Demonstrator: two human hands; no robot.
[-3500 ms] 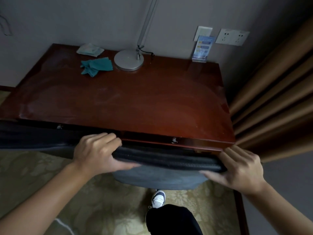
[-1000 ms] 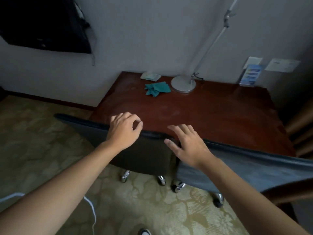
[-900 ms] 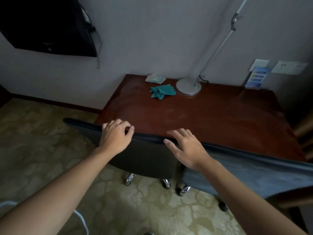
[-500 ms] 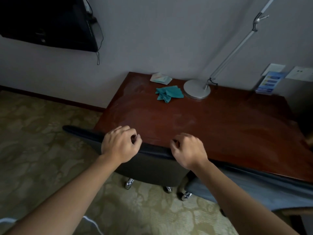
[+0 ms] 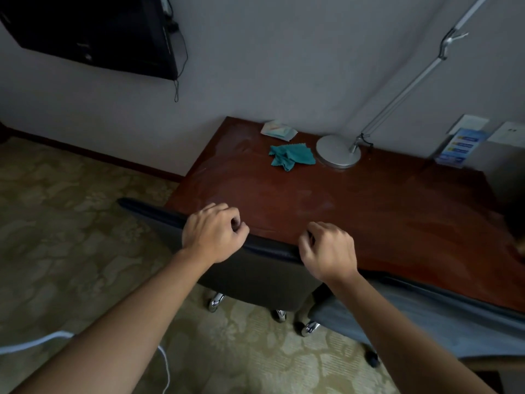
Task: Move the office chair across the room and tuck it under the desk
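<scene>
Your desk [image 5: 355, 206] fills the right half of the view, a dark red wooden top set against the grey wall [image 5: 284, 66]. The patterned carpet [image 5: 71, 237] spreads to its left and below it. A black screen [image 5: 93, 32] hangs on the wall at upper left, with a thin cord dangling from its right edge.

The office chair [image 5: 255, 274] stands at the near edge of the desk, its dark backrest running along that edge from left to right. The padded top rim of the backrest lies directly under your fingers. Below it you can see chrome legs with casters on the carpet, and the grey seat shows at lower right beneath the desk's front edge.

Your left hand [image 5: 211, 233] is curled over the top rim of the backrest left of centre, fingers bent down in front and thumb tucked close. Your right hand [image 5: 329, 253] is clenched over the same rim just to the right. Both look closed on the rim, though the fingertips are hidden behind the knuckles.

On the desk, a silver lamp [image 5: 338, 150] stands by the wall. A crumpled teal cloth [image 5: 291, 158] lies just left of its base, and a small pale packet [image 5: 277, 129] sits behind the cloth. A blue leaflet [image 5: 457, 147] leans on the wall at far right. A white cable [image 5: 37, 341] trails over the carpet at lower left.
</scene>
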